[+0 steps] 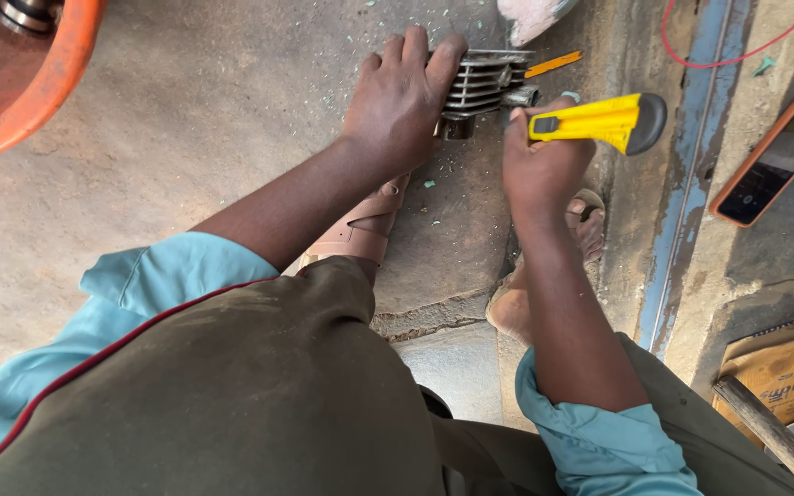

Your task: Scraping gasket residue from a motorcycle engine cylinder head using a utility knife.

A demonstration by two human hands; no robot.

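Olive apron (259, 395) and teal sleeves fill the near view. Beyond them, a finned metal engine cylinder (484, 81) lies on the concrete floor (186, 110). Left hand (397, 101) lies spread over the cylinder's near end, fingers curled around the fins, apparently to steady it. Right hand (539, 165), just right of the cylinder, is closed around a yellow utility knife (599, 119), wrist cocked, the knife's nose toward the cylinder.

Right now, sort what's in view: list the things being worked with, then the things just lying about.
In use:
- ribbed grey metal engine part, pressed down by the left hand
- yellow utility knife with black end, gripped in the right hand

Lying about:
- orange plastic basin
- orange-cased phone
- red wire
- brown cardboard box
- wooden stick
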